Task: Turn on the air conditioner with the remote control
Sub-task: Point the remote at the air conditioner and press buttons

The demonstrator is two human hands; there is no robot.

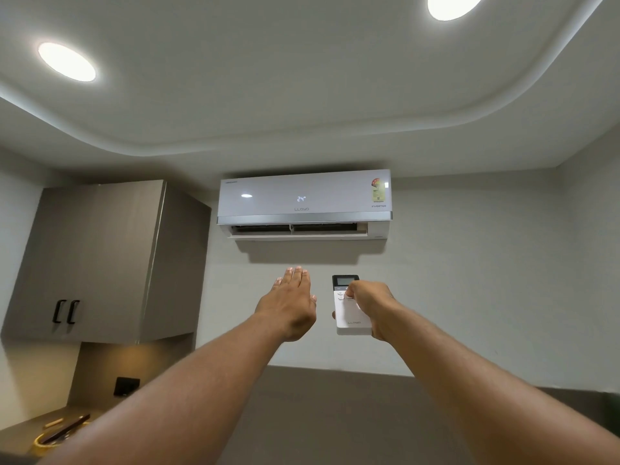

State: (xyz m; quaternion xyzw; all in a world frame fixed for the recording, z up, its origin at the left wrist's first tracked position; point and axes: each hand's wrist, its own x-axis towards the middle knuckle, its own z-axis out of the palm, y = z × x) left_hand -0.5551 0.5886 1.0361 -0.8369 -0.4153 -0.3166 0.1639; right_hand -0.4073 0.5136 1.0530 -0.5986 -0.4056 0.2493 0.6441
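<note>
— Ceiling (302, 78) is glowing from two round lights; below it the white air conditioner (303, 204) is showing 24, flap hanging open.

— Hands?

— Right hand (370, 308) is gripping the white remote control (350, 318), thumb on its buttons. Left hand (290, 305) is stretching flat, empty, beside it.

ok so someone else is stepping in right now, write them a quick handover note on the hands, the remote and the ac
Right hand: holds the remote control upright, aimed at the air conditioner, thumb on the buttons just under its screen.
Left hand: empty, flat and open, fingers stretched out below the unit's vent.
Air conditioner: on the wall beside the cabinet. Its front display reads 24 and the bottom flap is open.
Done: by those signs, the unit looks switched on.
Left: probably just confirm air is blowing, which the left hand seems placed to feel, then lower the remote.
</note>
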